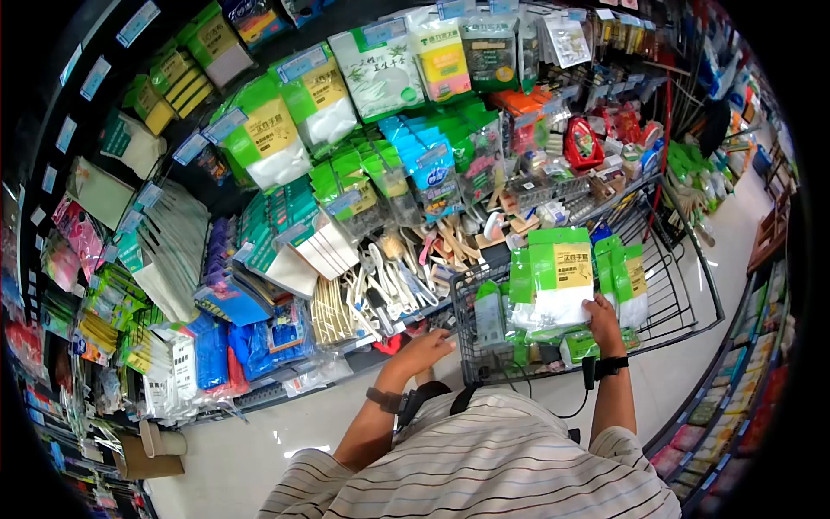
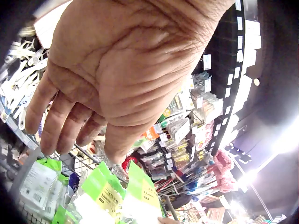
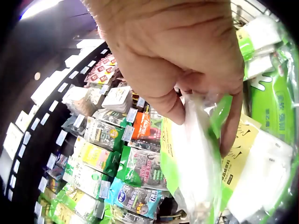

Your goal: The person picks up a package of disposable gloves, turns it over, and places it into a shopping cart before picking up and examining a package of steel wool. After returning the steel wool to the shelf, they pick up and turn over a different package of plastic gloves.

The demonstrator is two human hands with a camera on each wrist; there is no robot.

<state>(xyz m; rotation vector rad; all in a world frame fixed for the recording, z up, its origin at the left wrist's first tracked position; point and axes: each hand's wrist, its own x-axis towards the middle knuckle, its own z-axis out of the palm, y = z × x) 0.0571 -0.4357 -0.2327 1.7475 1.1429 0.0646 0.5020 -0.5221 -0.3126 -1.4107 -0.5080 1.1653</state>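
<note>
Head view: a person in a striped shirt (image 1: 484, 458) stands in a shop aisle, looking down at a wire cart (image 1: 468, 381). The right hand (image 1: 603, 322) pinches a green-topped packet (image 1: 553, 294) with a yellow label and white contents by its lower right edge; the packet is upright above the cart, its front facing the person. Similar packets (image 1: 638, 281) stand just beside it on the right. The left hand (image 1: 424, 353) is well apart from the right, near the cart's left end, holding nothing. Beyond, shelves carry hanging bags (image 1: 264, 134) and white-handled utensils (image 1: 398, 281).

Left wrist view: the left palm fills the top, fingers pointing down, loosely bent around nothing. Below are the cart and its green-topped packets; a bit of the right hand shows at the bottom edge.

Right wrist view: the right hand's thumb and fingers lie on opposite sides of the packet, clamping its clear wrapping. The packet is seen nearly edge-on. To its right is a green pack (image 3: 275, 105) with a white hand shape.
</note>
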